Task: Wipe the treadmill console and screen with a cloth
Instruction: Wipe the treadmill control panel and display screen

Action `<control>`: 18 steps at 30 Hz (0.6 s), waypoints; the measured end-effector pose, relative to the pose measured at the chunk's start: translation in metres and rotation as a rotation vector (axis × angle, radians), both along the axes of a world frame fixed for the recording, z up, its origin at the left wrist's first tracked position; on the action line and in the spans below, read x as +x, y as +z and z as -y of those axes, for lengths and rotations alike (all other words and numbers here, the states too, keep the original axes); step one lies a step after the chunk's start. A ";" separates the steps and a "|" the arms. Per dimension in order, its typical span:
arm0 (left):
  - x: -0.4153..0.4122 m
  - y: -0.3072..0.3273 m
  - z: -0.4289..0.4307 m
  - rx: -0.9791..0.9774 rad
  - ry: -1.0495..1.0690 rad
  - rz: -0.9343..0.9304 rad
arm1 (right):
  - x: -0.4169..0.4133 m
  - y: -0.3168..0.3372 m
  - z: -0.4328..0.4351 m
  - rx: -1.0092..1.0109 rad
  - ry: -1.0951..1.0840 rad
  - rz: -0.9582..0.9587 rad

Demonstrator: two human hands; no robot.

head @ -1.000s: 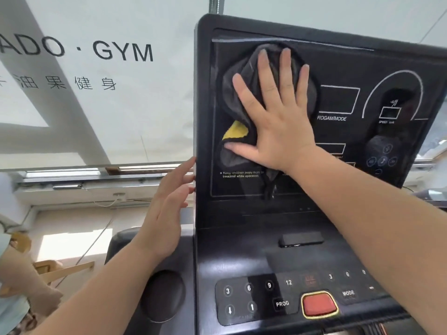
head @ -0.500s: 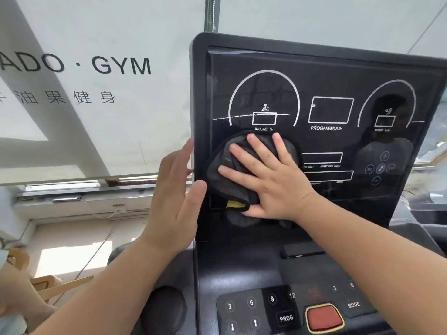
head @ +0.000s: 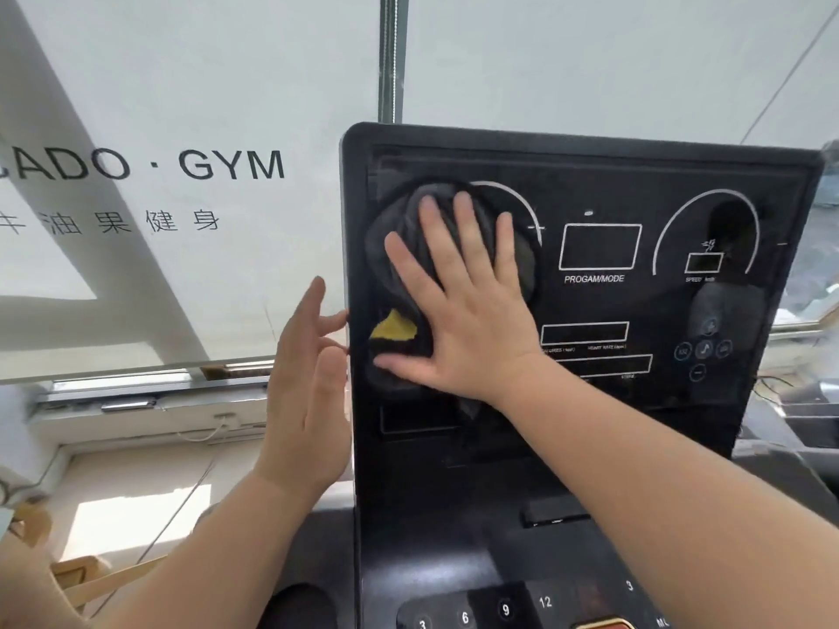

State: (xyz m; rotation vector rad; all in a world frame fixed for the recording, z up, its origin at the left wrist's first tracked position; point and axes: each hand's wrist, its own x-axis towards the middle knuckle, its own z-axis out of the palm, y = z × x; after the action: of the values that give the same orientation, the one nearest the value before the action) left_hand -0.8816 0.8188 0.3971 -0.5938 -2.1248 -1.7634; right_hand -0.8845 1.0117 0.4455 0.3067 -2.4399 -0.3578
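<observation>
Black glossy plastic fills the near edge of the view, where the treadmill console (head: 454, 560) carries a row of numbered keys (head: 504, 609) reading 3, 6, 9 and 12 along the bottom. Two bare forearms reach up over it. Just beyond, the left hand (head: 304, 392) stands edge-on beside the left rim of the upright panel, fingers loosely spread and holding nothing, its fingertips touching or very nearly touching that rim; I cannot tell which. Farther up, the right hand (head: 463, 311) lies flat with its fingers splayed wide, pressing a dark grey cloth (head: 399, 238) against the upper left part of the screen (head: 635, 311). A yellow corner of the cloth (head: 394, 328) peeks out just left of the thumb. The cloth covers most of the left white dial arc; to its right sit a white box marked PROGAM/MODE (head: 599, 247) and a second arc over a speed label. Behind the panel hangs a pale window blind printed with GYM (head: 231, 164) and a line of Chinese characters.
</observation>
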 end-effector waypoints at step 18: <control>-0.008 0.020 0.015 -0.006 -0.160 0.127 | -0.014 0.040 -0.040 -0.257 -0.214 -0.095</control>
State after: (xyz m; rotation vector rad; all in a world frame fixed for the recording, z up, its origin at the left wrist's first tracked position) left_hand -0.8897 0.8039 0.4174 -0.6875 -2.2217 -1.9278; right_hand -0.8988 1.0512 0.4851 -0.0810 -2.3956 -0.1423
